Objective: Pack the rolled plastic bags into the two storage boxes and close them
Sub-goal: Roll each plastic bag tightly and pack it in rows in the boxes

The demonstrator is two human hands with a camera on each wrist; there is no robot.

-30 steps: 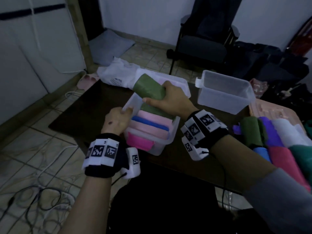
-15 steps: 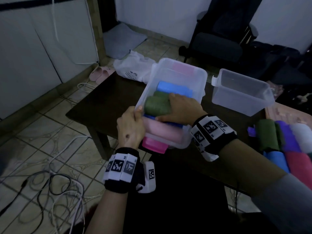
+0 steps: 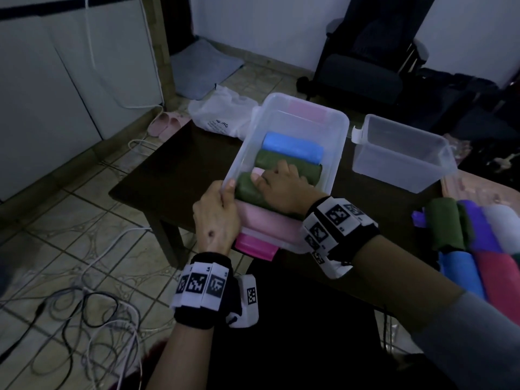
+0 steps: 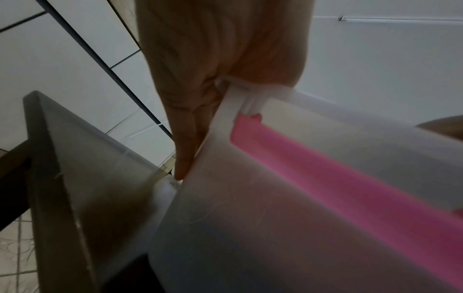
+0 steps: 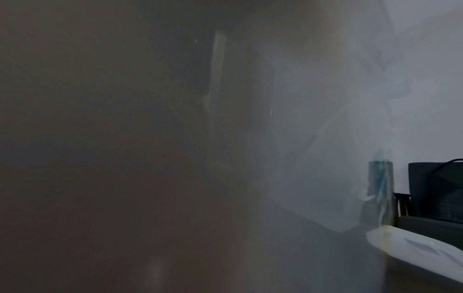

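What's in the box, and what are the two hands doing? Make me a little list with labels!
near box: open, no lid on
rolls inside: blue roll, green rolls, pink roll
left hand: grips the near box's rim
right hand: presses on a green roll inside
second box: empty, open
loose rolls: piled at the right, not packed
table: dark, holds both boxes
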